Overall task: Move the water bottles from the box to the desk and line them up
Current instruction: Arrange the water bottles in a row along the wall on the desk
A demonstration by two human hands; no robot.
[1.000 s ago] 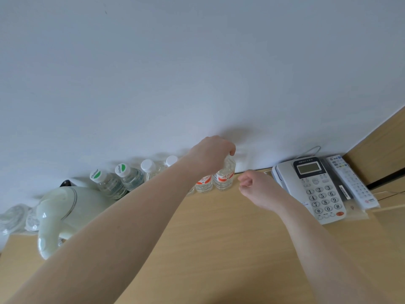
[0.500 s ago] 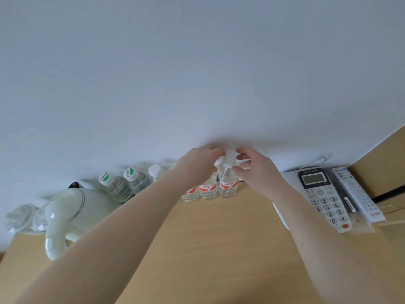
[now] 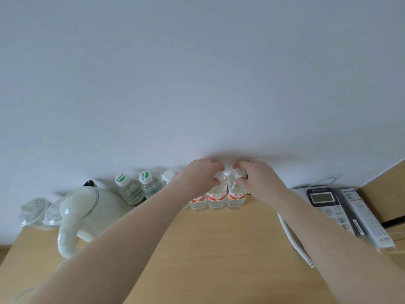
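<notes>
Pale wood, light and smooth, forms the desk [image 3: 219, 249], which is seen from above against a plain white wall [image 3: 197, 73]. At nine o'clock two wrapped glass cups [image 3: 41, 212] are set near the left edge, with a pale green kettle [image 3: 87, 209] just beside them. Toward ten o'clock two green-capped bottles [image 3: 135, 189] are stood against the wall, then a white-capped bottle [image 3: 169, 175], partly hidden by the left forearm.

At the centre, a row of orange-labelled water bottles [image 3: 217, 197] is stood upright, touching one another. The left hand [image 3: 200, 175] is curled over the cap of the middle one and grips it; the right hand [image 3: 255, 178] is curled round the neck of the rightmost bottle [image 3: 236, 197] and grips it.

Risk is judged as follows. The bottles are tall, narrow and packed close, and both are held only at the top, so a sideways nudge could tip one into its neighbours and topple the row. A hard push away could jam them against the wall and skew the line. The left forearm passes close to the white-capped bottle, which could be knocked as the arm is drawn back.

At three o'clock a grey desk telephone [image 3: 324, 202] is laid, its white cord [image 3: 293, 242] trailing toward the right forearm, where it could be snagged. A remote control [image 3: 366, 218] is laid just beside it, with a wooden panel [image 3: 385, 189] beyond. No box is in view.
</notes>
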